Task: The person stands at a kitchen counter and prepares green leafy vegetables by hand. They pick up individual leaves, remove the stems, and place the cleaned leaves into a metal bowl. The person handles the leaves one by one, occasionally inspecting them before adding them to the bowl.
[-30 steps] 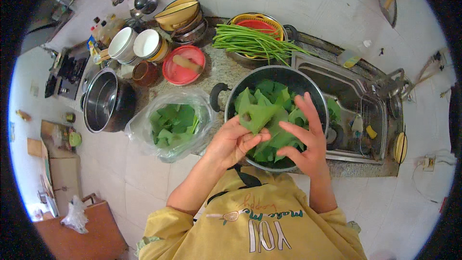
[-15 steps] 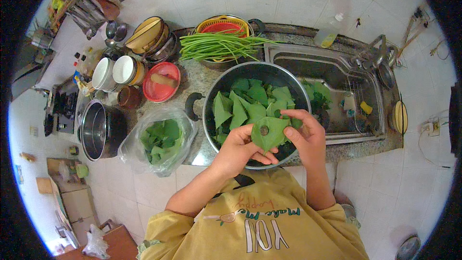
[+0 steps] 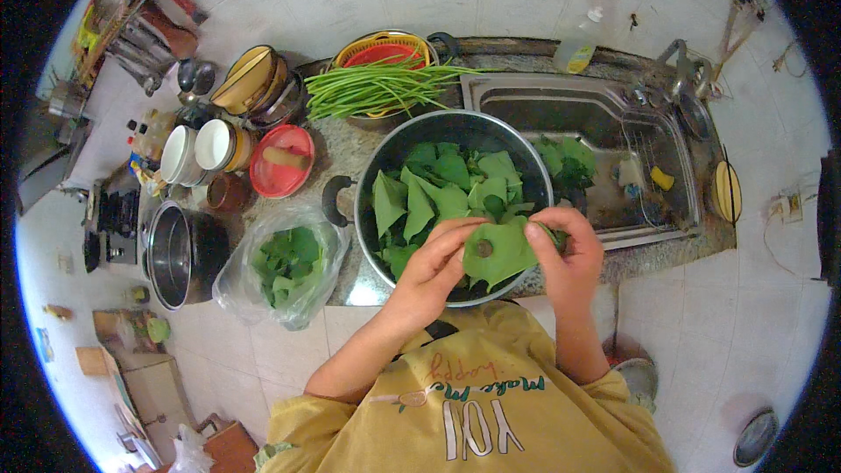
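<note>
Closest in: yellow top (image 3: 561, 412), printed across the front. Just past it, left hand (image 3: 429, 270) curled nearly closed on the left side of a green leaf (image 3: 510, 252), some fingers hidden behind. Right hand (image 3: 574, 258) pinched closed on the leaf's right side, thumb on the upper face; more green tucked in its fingers, cannot tell whether of the same leaf. Between both hands, leaf held over the near right part of a wide pot (image 3: 405, 142). Dark round mark toward the leaf's left side, spot or hole unclear.

Beyond, in the pot: loose heap of leaves (image 3: 447, 197). Near its left, clear bag (image 3: 235, 278) with similar leaves inside; farther left, black pot (image 3: 208, 254). To the right, sink (image 3: 609, 121), with greens (image 3: 569, 162) at its left end and yellow sponge (image 3: 661, 179).

Farther back: red plate (image 3: 270, 179), white bowls (image 3: 213, 144), long green stems (image 3: 377, 89) across a yellow basket (image 3: 385, 38). By the wall, bottle (image 3: 578, 45).
</note>
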A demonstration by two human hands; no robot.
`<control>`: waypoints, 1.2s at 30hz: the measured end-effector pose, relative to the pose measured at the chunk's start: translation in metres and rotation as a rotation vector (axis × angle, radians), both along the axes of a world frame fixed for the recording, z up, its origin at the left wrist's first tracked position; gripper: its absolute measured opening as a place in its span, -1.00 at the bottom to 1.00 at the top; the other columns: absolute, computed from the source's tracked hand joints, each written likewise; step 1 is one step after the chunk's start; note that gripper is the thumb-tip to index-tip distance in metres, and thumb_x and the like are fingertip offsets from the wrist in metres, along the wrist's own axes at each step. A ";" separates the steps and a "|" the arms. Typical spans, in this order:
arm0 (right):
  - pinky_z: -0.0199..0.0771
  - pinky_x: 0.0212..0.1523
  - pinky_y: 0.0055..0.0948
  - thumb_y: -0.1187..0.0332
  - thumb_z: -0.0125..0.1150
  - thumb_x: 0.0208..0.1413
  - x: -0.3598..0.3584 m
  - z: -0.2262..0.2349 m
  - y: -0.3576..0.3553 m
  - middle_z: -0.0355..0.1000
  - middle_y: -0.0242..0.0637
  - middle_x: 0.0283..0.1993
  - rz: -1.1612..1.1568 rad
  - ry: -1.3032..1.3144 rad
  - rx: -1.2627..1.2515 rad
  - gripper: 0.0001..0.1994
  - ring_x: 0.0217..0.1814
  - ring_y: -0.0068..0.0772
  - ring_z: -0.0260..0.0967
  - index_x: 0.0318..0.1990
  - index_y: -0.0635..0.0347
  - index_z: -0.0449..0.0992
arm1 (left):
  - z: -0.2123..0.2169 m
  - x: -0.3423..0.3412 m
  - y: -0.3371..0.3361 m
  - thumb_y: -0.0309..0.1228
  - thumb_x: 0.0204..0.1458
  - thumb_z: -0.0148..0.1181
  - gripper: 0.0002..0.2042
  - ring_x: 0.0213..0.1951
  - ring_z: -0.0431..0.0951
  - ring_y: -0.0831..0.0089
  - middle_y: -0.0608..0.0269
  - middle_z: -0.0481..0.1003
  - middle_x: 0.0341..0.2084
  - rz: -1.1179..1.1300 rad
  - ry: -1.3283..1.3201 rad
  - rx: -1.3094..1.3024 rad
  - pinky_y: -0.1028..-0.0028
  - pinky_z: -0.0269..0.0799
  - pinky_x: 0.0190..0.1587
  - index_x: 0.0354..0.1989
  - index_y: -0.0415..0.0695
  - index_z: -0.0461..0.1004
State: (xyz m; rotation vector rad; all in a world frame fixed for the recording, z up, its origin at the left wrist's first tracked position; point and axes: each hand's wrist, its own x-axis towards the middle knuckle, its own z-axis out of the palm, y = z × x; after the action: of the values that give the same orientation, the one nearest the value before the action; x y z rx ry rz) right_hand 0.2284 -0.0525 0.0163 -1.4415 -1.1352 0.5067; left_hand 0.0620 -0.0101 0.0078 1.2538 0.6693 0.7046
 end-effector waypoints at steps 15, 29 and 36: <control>0.27 -0.40 -0.62 0.50 0.17 -0.13 0.007 -0.010 -0.013 0.40 -0.35 -0.43 -0.032 0.074 -0.096 -0.91 -0.42 -0.59 0.30 -0.41 0.23 0.43 | -0.027 0.005 -0.010 -0.48 0.03 -0.01 -0.78 -0.21 0.39 0.55 0.26 0.44 -0.28 -0.035 -0.418 -0.583 0.55 0.27 -0.12 -0.16 -0.30 0.36; 0.26 -0.25 -0.60 0.50 0.14 -0.12 0.017 -0.010 -0.020 0.36 -0.34 -0.35 -0.007 0.220 -0.106 -0.89 -0.29 -0.56 0.29 -0.37 0.23 0.41 | -0.017 0.016 -0.012 -0.61 -0.08 0.07 -0.76 -0.21 0.41 0.54 0.24 0.46 -0.27 -0.008 -0.383 -0.422 0.55 0.28 -0.12 -0.18 -0.28 0.40; 0.28 -0.15 -0.55 0.56 0.14 -0.17 0.024 0.003 -0.007 0.37 -0.36 -0.28 0.202 0.476 -0.146 -0.76 -0.23 -0.52 0.30 -0.25 0.25 0.39 | -0.022 0.008 -0.010 -0.60 -0.11 0.11 -0.78 -0.27 0.43 0.55 0.28 0.47 -0.33 0.146 -0.466 -0.441 0.56 0.30 -0.18 -0.22 -0.23 0.42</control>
State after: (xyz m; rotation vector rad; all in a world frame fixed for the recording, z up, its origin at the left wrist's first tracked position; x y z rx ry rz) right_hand 0.2527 -0.0597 0.0194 -1.2416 -0.8731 1.0326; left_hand 0.0704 -0.0198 -0.0144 0.6084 0.4944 0.8767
